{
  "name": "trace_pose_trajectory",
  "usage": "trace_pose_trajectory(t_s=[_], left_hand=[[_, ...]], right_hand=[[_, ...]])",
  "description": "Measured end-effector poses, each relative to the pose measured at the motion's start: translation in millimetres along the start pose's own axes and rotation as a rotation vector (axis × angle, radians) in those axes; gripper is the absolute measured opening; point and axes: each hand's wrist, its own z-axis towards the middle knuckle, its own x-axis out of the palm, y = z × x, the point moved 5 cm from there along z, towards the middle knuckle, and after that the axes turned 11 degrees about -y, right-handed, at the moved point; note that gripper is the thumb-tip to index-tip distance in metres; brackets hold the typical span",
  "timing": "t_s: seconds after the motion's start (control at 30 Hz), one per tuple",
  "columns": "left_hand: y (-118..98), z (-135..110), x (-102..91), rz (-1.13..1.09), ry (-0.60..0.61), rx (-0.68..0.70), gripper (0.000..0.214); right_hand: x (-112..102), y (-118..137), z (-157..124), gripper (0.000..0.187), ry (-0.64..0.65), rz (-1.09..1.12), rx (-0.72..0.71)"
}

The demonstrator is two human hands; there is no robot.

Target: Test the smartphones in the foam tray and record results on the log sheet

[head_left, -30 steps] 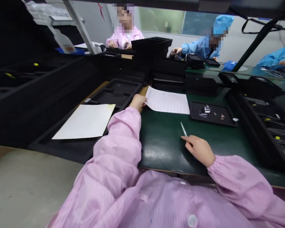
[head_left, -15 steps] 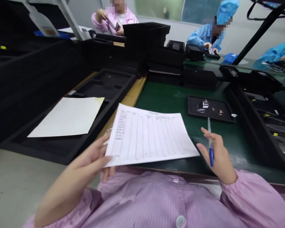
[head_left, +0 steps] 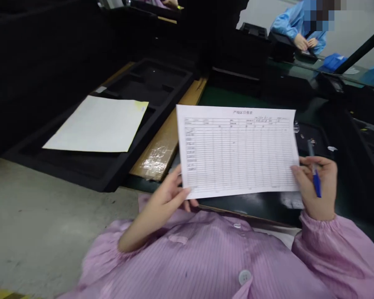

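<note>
Head view, left to right: a black foam tray [head_left: 162, 89] with moulded recesses lies at the left, a cream rectangular sheet [head_left: 96, 124] resting on it with a small yellow note [head_left: 141, 106] at one corner. Just right of the tray runs a wooden plank wrapped in clear tape [head_left: 157, 160]. The left hand [head_left: 163, 193] rises from a pink striped smock [head_left: 187, 257] and pinches the lower left edge of a white printed paper form [head_left: 237, 151], fingers above and thumb beneath. The form is held up over a dark green bench mat [head_left: 224, 96], in the middle of the view. Its ruled grid has a printed title and row labels down the left, and most cells look blank, with only a few faint marks; how much is filled in cannot be read at this sharpness. The right hand [head_left: 327, 178] is closed around a slim blue ballpoint pen [head_left: 316, 186], its blue end down and neither end on the paper, while a fingertip meets the form's right edge. A black tray [head_left: 314, 135] is mostly hidden behind that edge. At the upper right, a co-worker's blue sleeve [head_left: 291, 18] and a blue pouch [head_left: 333, 62] sit beyond.
</note>
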Motion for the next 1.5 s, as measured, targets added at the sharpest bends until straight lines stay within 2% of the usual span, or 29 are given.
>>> trace_pose_trajectory(t_s=[0.07,0.17,0.2,0.27,0.33,0.4,0.47,0.53,0.6,0.63,0.67,0.7,0.73,0.83,0.87,0.93,1.07,1.2,1.33,1.5], left_hand=[[4.0,6.6,9.5,0.227,-0.085,0.14,0.072],[-5.3,5.2,15.8,0.685,-0.329,0.495,0.059],[-9.2,2.8,19.9,0.807,-0.337,0.622,0.051],[-12.3,-0.6,29.2,0.956,-0.229,0.819,0.039],[-9.9,-0.9,34.8,1.008,-0.09,0.902,0.041],[-5.4,0.5,37.9,1.011,-0.002,0.915,0.046],[-1.1,0.8,41.4,0.991,0.059,0.918,0.047],[1.5,0.0,44.6,0.976,0.082,0.928,0.048],[2.8,-1.1,46.7,0.981,0.083,0.938,0.051],[3.0,-1.5,47.4,0.984,0.084,0.942,0.052],[3.2,-1.6,47.9,0.986,0.086,0.945,0.053],[3.2,-1.5,48.2,0.988,0.086,0.948,0.054],[3.1,-1.2,48.3,0.991,0.085,0.951,0.056],[2.5,-0.1,48.8,1.012,0.074,0.984,0.06],[2.5,0.2,49.1,1.021,0.071,0.996,0.06],[2.3,0.4,49.5,1.034,0.058,1.02,0.062],[2.9,0.2,50.1,1.045,0.042,1.043,0.07],[4.2,1.1,50.4,1.094,0.054,1.021,0.074],[3.5,1.8,49.6,1.116,0.049,1.006,0.076],[3.7,1.4,49.2,1.125,0.04,1.02,0.077]], right_hand=[[-3.6,-3.3,13.5,0.041,-0.063,-0.087,-0.099],[-4.1,-13.2,32.6,0.034,-0.047,-0.204,-0.19],[-4.4,-16.7,38.8,0.032,-0.026,-0.215,-0.196],[-7.0,-22.2,50.8,0.028,0.002,-0.199,-0.189],[-9.9,-26.3,61.9,0.027,0.04,-0.166,-0.149],[-10.6,-26.0,68.9,0.027,0.096,-0.153,-0.116],[-9.1,-16.3,68.9,0.031,0.121,-0.211,-0.155],[-5.3,5.9,59.7,0.033,0.061,-0.347,-0.3],[2.1,35.6,41.2,0.022,-0.067,-0.406,-0.452],[8.0,49.5,30.2,0.02,-0.11,-0.338,-0.48],[13.3,61.9,19.4,0.028,-0.167,-0.184,-0.479],[23.4,71.0,9.9,0.037,-0.138,-0.013,-0.445],[39.4,76.8,1.9,0.04,-0.016,0.114,-0.376],[97.2,82.1,-19.4,0.051,0.478,0.294,-0.111],[113.2,80.7,-24.7,0.05,0.583,0.291,-0.043],[137.3,74.2,-30.4,0.042,0.645,0.277,0.067],[164.2,56.7,-42.4,0.046,0.578,0.387,0.277],[170.8,52.8,-57.9,0.044,0.635,0.356,0.273],[159.2,54.8,-62.6,0.047,0.574,0.175,0.192],[147.2,57.1,-66.2,0.045,0.533,-0.047,-0.009]])
